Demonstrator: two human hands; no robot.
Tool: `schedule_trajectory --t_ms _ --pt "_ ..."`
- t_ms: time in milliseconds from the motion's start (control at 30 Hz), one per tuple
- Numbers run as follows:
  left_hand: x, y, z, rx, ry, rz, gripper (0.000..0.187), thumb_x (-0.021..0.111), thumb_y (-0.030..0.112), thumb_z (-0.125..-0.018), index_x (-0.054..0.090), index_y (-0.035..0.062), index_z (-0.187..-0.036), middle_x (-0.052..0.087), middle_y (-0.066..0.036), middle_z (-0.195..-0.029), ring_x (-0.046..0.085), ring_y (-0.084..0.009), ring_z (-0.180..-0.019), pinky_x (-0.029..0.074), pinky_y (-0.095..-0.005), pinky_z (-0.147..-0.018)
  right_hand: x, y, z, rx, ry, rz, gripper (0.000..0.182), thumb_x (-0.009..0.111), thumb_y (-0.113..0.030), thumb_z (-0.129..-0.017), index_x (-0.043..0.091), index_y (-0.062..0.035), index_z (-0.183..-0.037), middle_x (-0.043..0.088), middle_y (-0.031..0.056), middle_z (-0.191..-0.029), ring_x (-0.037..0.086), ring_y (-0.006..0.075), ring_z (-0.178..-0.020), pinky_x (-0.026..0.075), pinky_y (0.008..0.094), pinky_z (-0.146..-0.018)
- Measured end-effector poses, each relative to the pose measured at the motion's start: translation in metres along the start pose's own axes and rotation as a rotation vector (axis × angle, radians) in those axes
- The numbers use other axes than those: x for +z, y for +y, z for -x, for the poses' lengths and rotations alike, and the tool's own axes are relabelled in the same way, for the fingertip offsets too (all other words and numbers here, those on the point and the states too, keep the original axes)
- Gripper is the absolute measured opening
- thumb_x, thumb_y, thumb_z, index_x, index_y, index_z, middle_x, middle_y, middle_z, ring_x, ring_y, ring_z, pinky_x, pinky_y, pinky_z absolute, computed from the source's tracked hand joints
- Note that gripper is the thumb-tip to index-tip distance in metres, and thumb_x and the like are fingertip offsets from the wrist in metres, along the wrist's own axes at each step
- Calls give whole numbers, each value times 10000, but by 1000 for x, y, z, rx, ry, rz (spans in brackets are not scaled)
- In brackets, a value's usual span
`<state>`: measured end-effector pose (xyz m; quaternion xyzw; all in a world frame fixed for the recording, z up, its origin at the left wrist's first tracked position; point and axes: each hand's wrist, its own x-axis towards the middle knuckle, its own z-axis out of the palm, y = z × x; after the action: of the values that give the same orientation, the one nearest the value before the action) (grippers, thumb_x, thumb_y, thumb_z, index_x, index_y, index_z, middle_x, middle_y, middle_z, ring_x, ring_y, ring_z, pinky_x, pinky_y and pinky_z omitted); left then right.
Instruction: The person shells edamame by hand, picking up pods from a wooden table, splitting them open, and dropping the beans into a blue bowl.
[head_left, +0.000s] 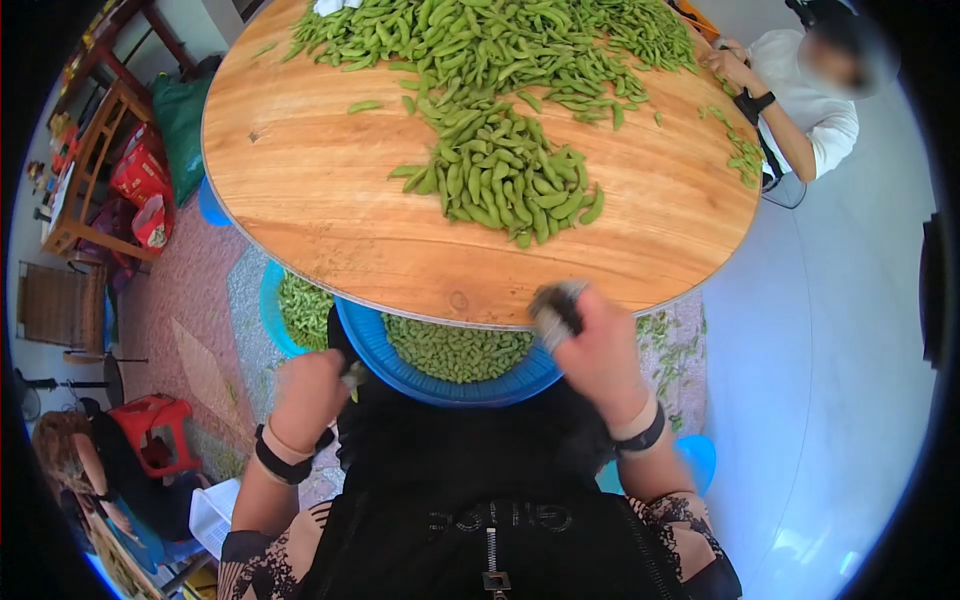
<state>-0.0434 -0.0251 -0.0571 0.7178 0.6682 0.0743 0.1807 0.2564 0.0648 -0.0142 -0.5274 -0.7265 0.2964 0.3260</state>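
- Tiled floor and a pale wall surround a rounded wooden worktop, whose metal-trimmed near edge curves in front of the seated person.
- Large heap of edamame pods covers the far part of the worktop; it extends past the top of the view.
- Smaller pile of pods lies nearer the middle of the worktop, joined to the large heap by a narrow trail. Bare wood separates this pile from the near edge.
- Loose cluster of pods lies along the right edge.
- Blue basin sits at the person's lap, partly beneath the near edge; it contains shelled green beans.
- Turquoise basin stands left of it, beyond the near edge, filled with green material resembling pods or hulls.
- Left hand: off the worktop, left of the blue basin, fingers curled; a small green piece shows at the fingertips. Blur prevents confirming a pinch.
- Right hand: at the near edge, above the blue basin's right rim. Dark grey material shows at the fingers; motion blur, grip cannot be determined.
- Co-worker in a white top: hands at the right edge, beside the large heap.
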Motion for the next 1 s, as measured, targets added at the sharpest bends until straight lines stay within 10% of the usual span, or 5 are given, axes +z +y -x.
schedule_trajectory --t_ms 200,467,700,767,1000 --pt "-4 0 6 -194 -38 -248 308 717 321 -764 607 33 -770 615 -175 -714 613 -372 -671 482 -440 -582 -23 44 -72 -51 196 420 221 688 -170 -775 600 -22 -913 605 163 -783 597 364 -728 482 426 -621" --pt "-26 75 -34 373 119 494 183 641 164 -819 627 22 -933 580 -155 -757 587 -337 -712 464 -385 -625 -19 27 -40 -153 230 650 215 672 -129 -733 584 -13 -890 591 164 -767 578 375 -723 470 449 -620" --pt "-14 105 -75 641 175 762 185 551 108 -871 571 9 -1026 567 -88 -749 556 -227 -647 431 -308 -590 -22 -13 3 88 -309 -337 191 641 -81 -843 598 2 -1009 637 103 -880 587 109 -785 481 268 -700" --pt "-22 105 -70 446 -301 1024 163 507 114 -914 579 18 -1025 555 -6 -748 508 -108 -638 401 -237 -573 -16 -9 6 94 -348 -437 187 622 -91 -877 592 8 -1033 644 88 -918 566 71 -822 475 247 -731" --pt "-16 104 -58 -119 -229 1290 106 494 38 -879 556 -6 -953 551 -69 -742 546 -152 -686 455 -296 -622 6 -3 20 14 -368 -552 351 480 -84 -933 463 -18 -1276 593 24 -818 481 51 -546 395 186 -498"
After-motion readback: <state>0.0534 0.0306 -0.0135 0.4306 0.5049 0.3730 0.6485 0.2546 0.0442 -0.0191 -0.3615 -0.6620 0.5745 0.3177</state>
